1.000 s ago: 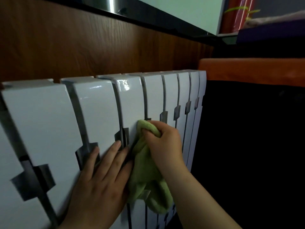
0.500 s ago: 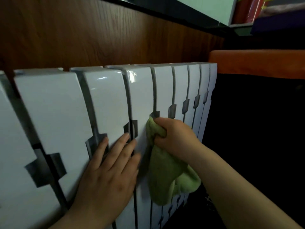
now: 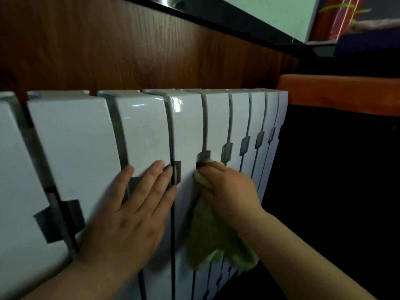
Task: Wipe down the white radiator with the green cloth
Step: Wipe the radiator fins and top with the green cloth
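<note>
The white radiator (image 3: 75,144) spans the left and middle of the view, its glossy sections separated by dark slots. My left hand (image 3: 132,211) lies flat on its front, fingers straight across two sections. My right hand (image 3: 227,187) grips the bunched top of the green cloth (image 3: 212,237) and presses it against a section near a slot opening. The rest of the cloth hangs down below my right hand.
A brown wood panel (image 3: 129,50) rises behind the radiator, under a dark ledge. To the right stands a dark piece of furniture with an orange top edge (image 3: 342,94). A white panel (image 3: 270,11) and red items sit at the upper right.
My right hand has slid the cloth a little to the right along the radiator, near the following slot. My left hand stays flat on the front.
</note>
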`<state>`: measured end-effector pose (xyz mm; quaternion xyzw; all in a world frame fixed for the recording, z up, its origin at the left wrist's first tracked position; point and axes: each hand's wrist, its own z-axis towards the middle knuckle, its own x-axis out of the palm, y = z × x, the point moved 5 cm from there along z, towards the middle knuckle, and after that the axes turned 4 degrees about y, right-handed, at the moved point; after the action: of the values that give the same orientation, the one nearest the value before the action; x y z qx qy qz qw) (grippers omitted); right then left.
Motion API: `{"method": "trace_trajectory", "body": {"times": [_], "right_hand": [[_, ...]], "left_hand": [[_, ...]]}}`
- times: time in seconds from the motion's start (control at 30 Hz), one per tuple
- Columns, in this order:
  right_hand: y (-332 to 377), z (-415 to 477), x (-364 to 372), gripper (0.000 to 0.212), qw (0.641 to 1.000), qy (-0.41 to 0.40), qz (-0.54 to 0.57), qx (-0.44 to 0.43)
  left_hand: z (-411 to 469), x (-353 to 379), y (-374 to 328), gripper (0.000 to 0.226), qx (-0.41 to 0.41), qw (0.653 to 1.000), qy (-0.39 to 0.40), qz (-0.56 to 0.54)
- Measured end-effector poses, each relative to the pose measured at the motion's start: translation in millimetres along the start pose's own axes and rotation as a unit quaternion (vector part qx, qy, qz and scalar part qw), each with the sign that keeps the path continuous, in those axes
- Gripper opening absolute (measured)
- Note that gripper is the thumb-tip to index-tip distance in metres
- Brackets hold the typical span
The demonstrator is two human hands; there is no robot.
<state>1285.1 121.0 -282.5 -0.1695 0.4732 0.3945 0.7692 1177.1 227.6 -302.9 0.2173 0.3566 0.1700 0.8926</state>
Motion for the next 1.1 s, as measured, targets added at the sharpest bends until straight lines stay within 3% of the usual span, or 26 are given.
{"method": "trace_trajectory", "body": {"times": [0.07, 0.13, 0.2, 0.27, 0.4, 0.47, 0.7, 0.87, 1.1], "right_hand": [[-12, 2, -4, 0.018, 0.97, 0.053, 0.232, 0.057], [-25, 3, -13, 0.021, 0.921, -0.016, 0.373, 0.109], [-32, 6, -21, 0.028, 0.88, -0.083, 0.438, 0.162], [-27, 9, -25, 0.024, 0.886, -0.108, 0.413, 0.182], [-15, 12, -26, 0.009, 0.952, -0.087, 0.203, 0.21], [-13, 10, -22, 0.007, 0.965, -0.07, 0.13, 0.218], [-8, 18, -33, 0.008, 0.967, -0.075, 0.118, 0.214], [0, 31, -62, 0.011, 0.961, -0.103, 0.196, 0.168], [2, 49, -79, 0.008, 0.972, -0.084, 0.133, 0.175]], "left_hand": [[-2, 0, -1, 0.042, -0.003, 1.0, -0.001, -0.007], [0, 1, -1, 0.042, -0.002, 1.0, 0.005, -0.017], [-1, 4, 0, 0.048, -0.003, 0.999, 0.019, -0.026], [-2, 5, -1, 0.051, -0.001, 0.999, 0.028, -0.032], [-2, 4, -2, 0.056, 0.001, 0.998, 0.014, -0.06], [-3, 4, -2, 0.052, 0.001, 0.998, 0.004, -0.06], [-4, 5, -1, 0.044, -0.001, 0.997, -0.039, -0.059], [-1, -4, -2, 0.038, -0.005, 0.994, -0.052, -0.096], [-5, -13, 6, 0.041, -0.043, 0.992, -0.052, -0.111]]}}
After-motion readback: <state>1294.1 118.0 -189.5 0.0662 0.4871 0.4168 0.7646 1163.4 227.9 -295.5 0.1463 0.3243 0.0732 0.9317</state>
